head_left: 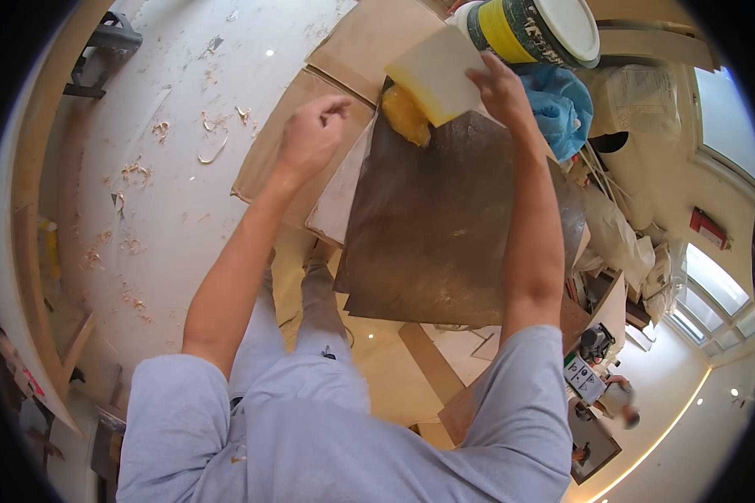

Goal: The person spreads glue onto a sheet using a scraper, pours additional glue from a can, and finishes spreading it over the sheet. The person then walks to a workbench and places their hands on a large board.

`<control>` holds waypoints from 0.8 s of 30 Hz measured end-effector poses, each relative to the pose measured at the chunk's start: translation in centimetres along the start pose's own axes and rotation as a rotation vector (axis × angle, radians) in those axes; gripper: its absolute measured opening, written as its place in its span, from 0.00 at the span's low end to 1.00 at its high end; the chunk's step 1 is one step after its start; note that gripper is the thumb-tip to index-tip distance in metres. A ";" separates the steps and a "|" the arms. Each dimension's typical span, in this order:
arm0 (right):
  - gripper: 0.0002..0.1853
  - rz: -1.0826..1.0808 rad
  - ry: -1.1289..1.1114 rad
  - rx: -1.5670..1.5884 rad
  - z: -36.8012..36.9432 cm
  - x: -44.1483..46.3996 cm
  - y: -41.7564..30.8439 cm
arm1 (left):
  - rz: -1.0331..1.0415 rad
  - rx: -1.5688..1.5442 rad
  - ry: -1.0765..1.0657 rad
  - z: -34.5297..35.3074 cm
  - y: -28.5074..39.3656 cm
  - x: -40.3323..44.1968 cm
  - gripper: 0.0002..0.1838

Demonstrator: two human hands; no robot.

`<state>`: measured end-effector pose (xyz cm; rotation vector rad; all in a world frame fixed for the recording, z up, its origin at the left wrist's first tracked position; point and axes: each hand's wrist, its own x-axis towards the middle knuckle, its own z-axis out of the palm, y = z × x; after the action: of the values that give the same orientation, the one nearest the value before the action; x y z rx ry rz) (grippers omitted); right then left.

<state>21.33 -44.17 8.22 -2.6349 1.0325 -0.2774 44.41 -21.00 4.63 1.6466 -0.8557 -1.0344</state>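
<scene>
A pale flat spreader with a yellow-coated edge is gripped at its right corner by my right hand. Beneath its lower left edge lies a yellow-amber glue blob, at the top left corner of the dark brown sheet. My left hand hovers over the cardboard to the left, fingers curled; whether it holds anything is hidden. A white-lidded bucket with a yellow band stands beyond my right hand, and a blue plastic bag is beside it.
Cardboard pieces lie left of the sheet. A large white surface with curled shavings is farther left. Stacked materials line the right side. Another person is at the lower right, near a machine.
</scene>
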 end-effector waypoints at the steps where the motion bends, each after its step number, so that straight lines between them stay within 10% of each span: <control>1: 0.21 -0.015 -0.075 0.007 -1.2 1.7 -2.1 | -0.020 -0.021 0.034 -0.8 0.1 -2.1 0.16; 8: 0.16 -0.070 -0.466 0.007 -3.0 -1.1 -6.1 | -0.196 -0.035 0.100 -7.3 -1.5 -13.8 0.14; 13: 0.22 0.324 -0.289 0.551 -5.5 -6.5 2.7 | -0.375 -0.104 0.106 -10.4 -2.9 -17.4 0.15; 15: 0.19 0.243 -0.146 0.229 -5.4 -4.7 3.1 | -0.342 -0.092 0.067 -8.8 -2.2 -17.4 0.16; 16: 0.20 0.246 -0.152 0.659 -2.1 -4.8 6.4 | -0.324 -0.083 0.056 -8.2 -1.7 -17.3 0.16; 20: 0.17 0.202 -0.395 0.381 -5.9 -6.7 -6.4 | -0.179 0.081 -0.001 -6.7 0.8 -17.8 0.15; 21: 0.12 -0.223 -0.168 0.102 -5.8 -8.8 -6.8 | -0.118 0.123 -0.028 -6.7 1.2 -18.1 0.15; 24: 0.08 -0.096 0.131 -0.127 -10.7 -17.5 -12.8 | -0.146 -0.027 -0.104 -5.8 3.8 -18.1 0.15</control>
<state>13.76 -25.39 21.39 -2.8180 0.9946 -0.4244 42.39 -3.83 13.49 1.6639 -0.7945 -1.2360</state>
